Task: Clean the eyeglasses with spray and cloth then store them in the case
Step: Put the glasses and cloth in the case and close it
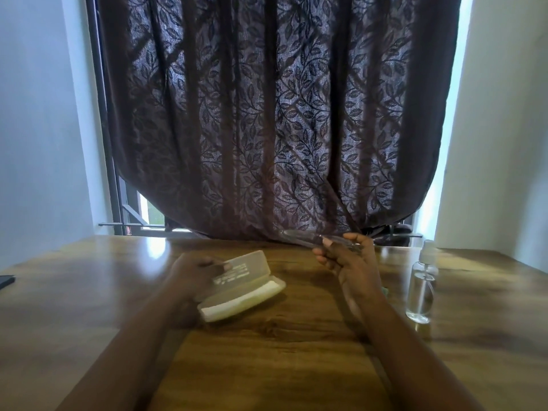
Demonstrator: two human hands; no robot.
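Observation:
A pale translucent glasses case lies open on the wooden table, its lid raised and a white lining showing inside. My left hand holds the lid from the left side. My right hand is raised above the table to the right of the case and grips the clear-framed eyeglasses, which stick out to the left of the fingers and look folded. A clear spray bottle with a white pump stands upright further right. A small bit of something greenish shows behind my right wrist; I cannot tell what it is.
A dark leaf-patterned curtain hangs right behind the table's far edge. A dark flat object lies at the table's left edge. White walls stand on both sides.

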